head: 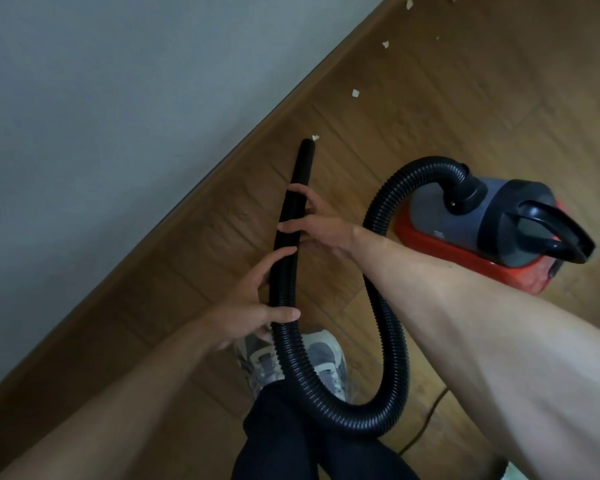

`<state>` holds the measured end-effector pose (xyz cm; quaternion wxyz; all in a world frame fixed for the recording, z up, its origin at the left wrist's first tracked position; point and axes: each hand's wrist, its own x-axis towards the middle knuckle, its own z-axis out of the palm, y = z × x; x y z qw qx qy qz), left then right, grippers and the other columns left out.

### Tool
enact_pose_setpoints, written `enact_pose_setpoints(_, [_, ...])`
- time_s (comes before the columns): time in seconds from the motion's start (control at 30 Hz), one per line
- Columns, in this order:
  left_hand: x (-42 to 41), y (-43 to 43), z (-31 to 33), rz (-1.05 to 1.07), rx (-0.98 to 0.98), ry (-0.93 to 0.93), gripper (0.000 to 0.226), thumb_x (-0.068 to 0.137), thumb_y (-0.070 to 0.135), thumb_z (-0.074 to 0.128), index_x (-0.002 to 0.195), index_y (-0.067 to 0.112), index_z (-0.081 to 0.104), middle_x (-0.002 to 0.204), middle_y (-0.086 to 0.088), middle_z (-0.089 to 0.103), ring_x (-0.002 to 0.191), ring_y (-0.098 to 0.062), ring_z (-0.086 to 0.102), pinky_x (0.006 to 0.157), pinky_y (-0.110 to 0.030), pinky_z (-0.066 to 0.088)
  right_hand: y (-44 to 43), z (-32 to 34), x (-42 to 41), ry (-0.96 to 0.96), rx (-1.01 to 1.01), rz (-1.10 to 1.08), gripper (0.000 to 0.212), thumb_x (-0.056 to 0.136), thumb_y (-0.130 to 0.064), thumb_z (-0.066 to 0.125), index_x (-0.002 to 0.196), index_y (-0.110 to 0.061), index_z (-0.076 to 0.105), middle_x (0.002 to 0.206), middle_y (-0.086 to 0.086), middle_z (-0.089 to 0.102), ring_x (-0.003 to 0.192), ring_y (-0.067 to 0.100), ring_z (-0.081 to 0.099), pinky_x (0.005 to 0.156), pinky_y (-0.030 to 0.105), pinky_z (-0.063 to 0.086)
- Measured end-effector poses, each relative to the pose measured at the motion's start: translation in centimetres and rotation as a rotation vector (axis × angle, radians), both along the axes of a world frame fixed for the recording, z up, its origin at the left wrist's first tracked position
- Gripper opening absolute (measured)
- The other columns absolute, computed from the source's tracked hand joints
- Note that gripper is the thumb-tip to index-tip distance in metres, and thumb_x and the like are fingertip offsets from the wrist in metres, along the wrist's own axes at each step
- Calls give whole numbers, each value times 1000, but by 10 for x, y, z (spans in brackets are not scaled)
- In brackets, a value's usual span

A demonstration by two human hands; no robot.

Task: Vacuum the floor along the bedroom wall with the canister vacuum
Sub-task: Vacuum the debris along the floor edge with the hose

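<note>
A grey and red canister vacuum (492, 230) sits on the wooden floor at the right. Its black ribbed hose (388, 323) loops down past my legs and rises to a black nozzle tube (300, 171). My right hand (312, 223) grips the tube's lower part. My left hand (253, 299) holds the hose just below it. The nozzle tip touches a small white scrap (315, 137) near the wall (101, 98). More white scraps (355, 93) lie along the floor toward the upper right.
A brown baseboard (174, 206) runs diagonally between wall and floor. My grey shoes (323, 362) and dark trousers are under the hose loop. A thin power cord (426, 417) trails across the floor at the lower right.
</note>
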<state>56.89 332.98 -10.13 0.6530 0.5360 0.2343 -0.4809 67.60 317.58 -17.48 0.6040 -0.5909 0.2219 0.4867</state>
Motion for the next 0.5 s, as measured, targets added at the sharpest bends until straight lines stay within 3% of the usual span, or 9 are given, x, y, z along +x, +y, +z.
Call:
enact_pose_setpoints(0.2, [16, 1, -3, -61, 33, -13, 87, 79, 2, 78, 134, 59, 40, 137, 10, 46, 119, -22, 55, 62, -37, 61, -2, -3, 11, -15, -11, -42, 83, 79, 3, 76, 143, -37, 41, 133, 11, 51, 122, 29, 52, 87, 43, 58])
enact_pose_setpoints(0.37, [34, -4, -3, -51, 34, -14, 89, 79, 0, 78, 135, 57, 41, 134, 12, 46, 117, -16, 54, 61, -35, 60, -6, -3, 28, -11, -7, -51, 84, 79, 3, 75, 144, -38, 40, 133, 11, 50, 121, 29, 53, 89, 46, 58])
enact_pose_setpoints(0.43, [41, -7, -4, -58, 47, -41, 89, 78, 0, 79, 137, 55, 40, 131, 19, 45, 121, -13, 51, 70, -37, 61, -10, -2, 36, -9, 0, -50, 84, 80, 3, 74, 144, -38, 40, 132, 10, 50, 120, 29, 53, 88, 45, 58])
enact_pose_setpoints(0.5, [48, -11, -5, -85, 65, -88, 90, 77, 2, 80, 138, 53, 39, 130, 25, 45, 126, -13, 49, 90, -42, 56, -15, -1, 44, -8, 8, -57, 82, 80, 4, 74, 143, -38, 41, 131, 10, 50, 120, 29, 52, 88, 46, 58])
